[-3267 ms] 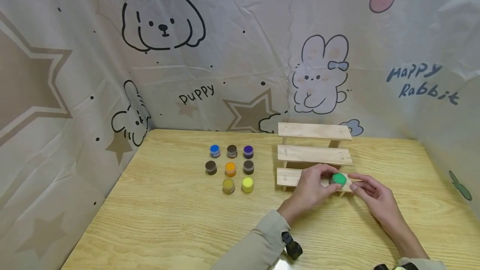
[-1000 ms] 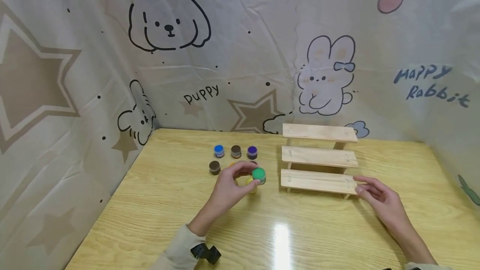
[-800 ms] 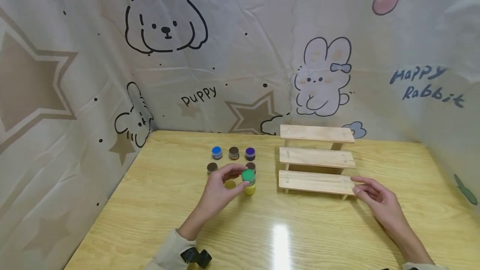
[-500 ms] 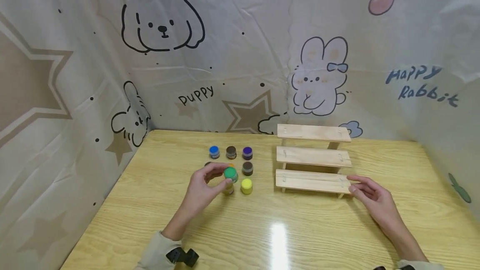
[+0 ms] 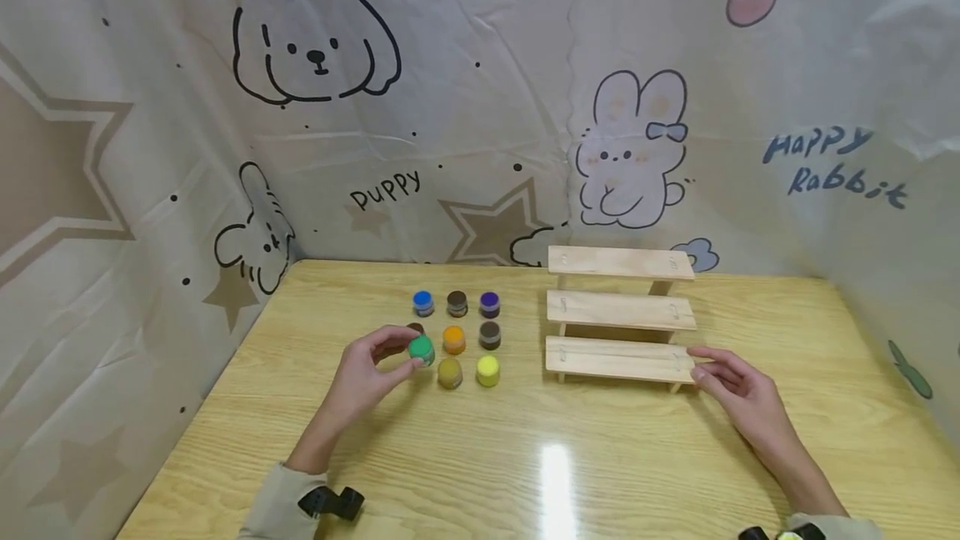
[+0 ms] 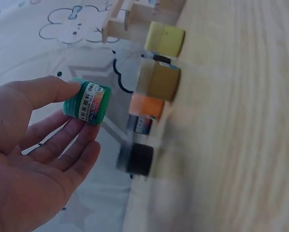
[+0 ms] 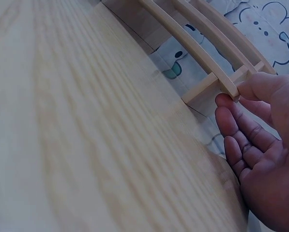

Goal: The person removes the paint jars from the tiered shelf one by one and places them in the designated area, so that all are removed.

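Note:
In the head view my left hand (image 5: 362,377) holds a green paint jar (image 5: 422,350) between thumb and fingertips, just left of the other jars. The left wrist view shows the labelled side of the green jar (image 6: 87,102), held above the table. My right hand (image 5: 742,394) pinches the right end of the lowest step of a three-tier wooden display rack (image 5: 618,359). Seen from the right wrist, thumb and fingertips meet at the corner of that step (image 7: 227,89). A dark-lidded jar (image 5: 416,328) is mostly hidden behind my left fingers.
Beside the green jar stand an orange jar (image 5: 453,340), an ochre jar (image 5: 450,373), a yellow jar (image 5: 488,371) and a dark jar (image 5: 490,335). Behind them are blue (image 5: 423,303), dark brown (image 5: 457,303) and purple (image 5: 490,304) jars. A printed curtain (image 5: 480,107) borders the table.
My left hand has lifted the green jar off the rack's lowest step and carried it left, past the yellow and ochre jars. The right hand has stayed at the rack's end.

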Tool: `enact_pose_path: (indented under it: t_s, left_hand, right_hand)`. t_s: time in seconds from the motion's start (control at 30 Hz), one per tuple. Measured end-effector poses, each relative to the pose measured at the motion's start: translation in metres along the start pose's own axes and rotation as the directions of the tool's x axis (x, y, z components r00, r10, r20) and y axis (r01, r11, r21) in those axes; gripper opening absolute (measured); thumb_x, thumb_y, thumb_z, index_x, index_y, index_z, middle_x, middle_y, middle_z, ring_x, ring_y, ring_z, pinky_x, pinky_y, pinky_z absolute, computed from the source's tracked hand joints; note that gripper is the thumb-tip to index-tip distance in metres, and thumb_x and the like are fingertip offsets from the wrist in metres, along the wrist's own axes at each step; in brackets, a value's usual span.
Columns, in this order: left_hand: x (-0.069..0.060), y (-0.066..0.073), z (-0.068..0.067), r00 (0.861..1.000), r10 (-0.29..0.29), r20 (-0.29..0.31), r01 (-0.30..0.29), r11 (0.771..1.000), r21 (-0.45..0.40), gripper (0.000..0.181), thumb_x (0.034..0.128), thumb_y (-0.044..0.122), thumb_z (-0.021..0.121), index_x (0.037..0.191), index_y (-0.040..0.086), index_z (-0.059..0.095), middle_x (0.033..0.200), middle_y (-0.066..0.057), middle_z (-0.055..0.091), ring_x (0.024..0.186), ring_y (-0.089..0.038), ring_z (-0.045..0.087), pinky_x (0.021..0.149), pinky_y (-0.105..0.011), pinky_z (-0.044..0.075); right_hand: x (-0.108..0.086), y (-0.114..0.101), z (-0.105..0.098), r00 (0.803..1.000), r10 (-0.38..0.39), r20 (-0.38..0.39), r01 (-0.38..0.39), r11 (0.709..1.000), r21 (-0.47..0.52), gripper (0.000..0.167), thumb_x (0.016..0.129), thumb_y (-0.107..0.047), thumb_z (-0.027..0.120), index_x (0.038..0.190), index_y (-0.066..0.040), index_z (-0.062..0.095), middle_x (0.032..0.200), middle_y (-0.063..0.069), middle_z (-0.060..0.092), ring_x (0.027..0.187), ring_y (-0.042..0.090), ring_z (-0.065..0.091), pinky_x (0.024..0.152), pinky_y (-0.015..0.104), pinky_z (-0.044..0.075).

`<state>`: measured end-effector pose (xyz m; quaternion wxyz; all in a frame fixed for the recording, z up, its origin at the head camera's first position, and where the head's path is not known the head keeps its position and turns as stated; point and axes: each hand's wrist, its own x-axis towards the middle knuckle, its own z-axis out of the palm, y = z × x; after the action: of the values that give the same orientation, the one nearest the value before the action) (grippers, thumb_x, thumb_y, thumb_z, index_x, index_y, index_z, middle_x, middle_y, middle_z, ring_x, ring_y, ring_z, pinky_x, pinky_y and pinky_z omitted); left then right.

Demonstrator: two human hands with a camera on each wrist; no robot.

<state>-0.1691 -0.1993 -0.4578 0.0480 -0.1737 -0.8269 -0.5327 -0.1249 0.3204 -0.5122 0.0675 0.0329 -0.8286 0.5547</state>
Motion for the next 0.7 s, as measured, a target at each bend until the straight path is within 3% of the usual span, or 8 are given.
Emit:
enact_pose_path:
  t_s: [0.33,0.7]
  left_hand:
    - [-0.008,-0.028,-0.015,0.992,-0.119,0.045,0.12,0.992,-0.031,0.033,0.0886,0.002,0.079,0.12,0.0,0.069,0.117,-0.014,0.07,0.113,-0.03,0.066,0.103,-0.041,0.053]
    - [-0.007,-0.045,-0.018,0.979,-0.136,0.153,0.146,0.988,-0.055,0.032,0.0903,0.001,0.077,0.121,-0.004,0.068,0.117,-0.019,0.069,0.111,-0.033,0.067,0.099,-0.035,0.055]
  right_hand:
    - [-0.002,-0.001,0.003,1.0,-0.001,0.009,0.001,1.0,0.0,0.04,0.105,-0.02,0.061,0.139,0.0,0.058,0.106,0.0,0.073,0.095,0.004,0.067,0.083,0.012,0.052]
    - [0.0,0.0,-0.001,1.0,-0.005,0.006,0.005,1.0,0.013,0.04,0.105,-0.018,0.062,0.139,0.001,0.058,0.106,-0.002,0.073,0.095,0.004,0.067,0.083,0.011,0.052]
